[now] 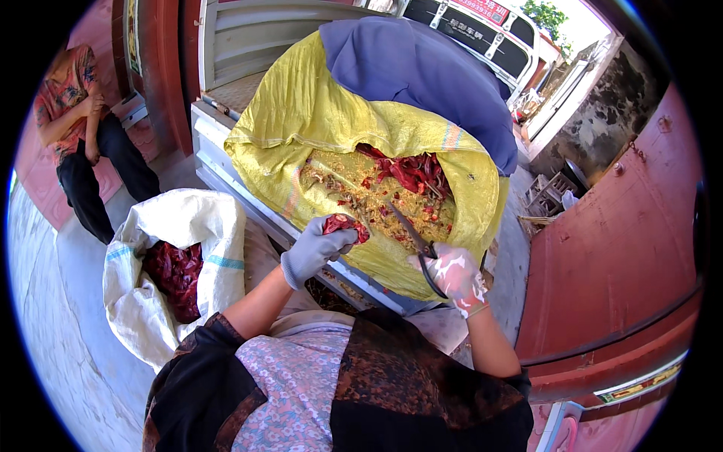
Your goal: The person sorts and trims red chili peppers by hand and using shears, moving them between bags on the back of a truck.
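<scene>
My left hand [310, 252], in a grey glove, is closed around a bunch of dried red chilies [346, 227] whose ends stick out past the fingers. A pair of dark scissors [410, 228] is in my right hand [453, 277], which wears a pink and white glove; the blades point up and to the left. Both hands are over the near edge of a big yellow woven sack [279, 120]. Inside it lie yellowish seeds and scraps [339, 177], with a heap of red chilies [414, 173] toward the back. The scissors are apart from the held bunch.
At my left stands a white woven sack [230, 226] with dark red chilies inside. The yellow sack rests on a truck bed [207, 139], partly under a blue cloth [418, 64]. A person [75, 128] sits at far left. A red metal door [610, 248] stands at right.
</scene>
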Available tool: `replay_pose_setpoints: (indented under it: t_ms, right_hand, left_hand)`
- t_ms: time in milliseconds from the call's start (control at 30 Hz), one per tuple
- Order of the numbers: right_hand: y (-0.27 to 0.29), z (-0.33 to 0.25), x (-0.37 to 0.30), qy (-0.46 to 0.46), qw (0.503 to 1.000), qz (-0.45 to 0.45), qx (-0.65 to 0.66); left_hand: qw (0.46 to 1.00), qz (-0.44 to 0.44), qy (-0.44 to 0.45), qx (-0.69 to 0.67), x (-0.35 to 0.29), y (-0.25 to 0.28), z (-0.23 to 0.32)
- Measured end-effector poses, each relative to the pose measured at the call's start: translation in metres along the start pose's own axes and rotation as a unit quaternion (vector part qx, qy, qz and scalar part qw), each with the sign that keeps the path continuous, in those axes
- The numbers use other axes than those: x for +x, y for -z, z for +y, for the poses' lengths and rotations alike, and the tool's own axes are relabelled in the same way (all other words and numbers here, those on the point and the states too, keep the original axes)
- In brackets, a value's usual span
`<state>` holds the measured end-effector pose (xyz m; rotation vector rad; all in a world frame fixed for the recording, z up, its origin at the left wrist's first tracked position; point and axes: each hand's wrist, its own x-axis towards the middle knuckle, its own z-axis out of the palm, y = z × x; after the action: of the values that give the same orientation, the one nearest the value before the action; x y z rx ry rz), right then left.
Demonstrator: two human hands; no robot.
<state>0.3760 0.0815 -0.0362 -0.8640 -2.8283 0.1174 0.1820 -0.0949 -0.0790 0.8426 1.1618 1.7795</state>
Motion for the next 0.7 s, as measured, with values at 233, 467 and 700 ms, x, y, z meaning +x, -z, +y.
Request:
replay_pose_setpoints:
  t_ms: [233,467,700]
  right_hand:
    - [-0.005,0.125,-0.001,-0.184,0.978,0.012,-0.094]
    - [0.019,0.134,-0.019,-0.219,0.966,0.035,-0.131]
    - [-0.003,0.144,-0.014,-0.046,0.985,0.119,-0.119]
  left_hand:
    - [0.988,0.106,-0.053,0.095,-0.029,0.056,0.019]
    - [0.915,0.307,-0.093,0.243,-0.093,0.213,-0.01]
    - [0.74,0.451,0.059,0.496,-0.185,0.313,-0.041]
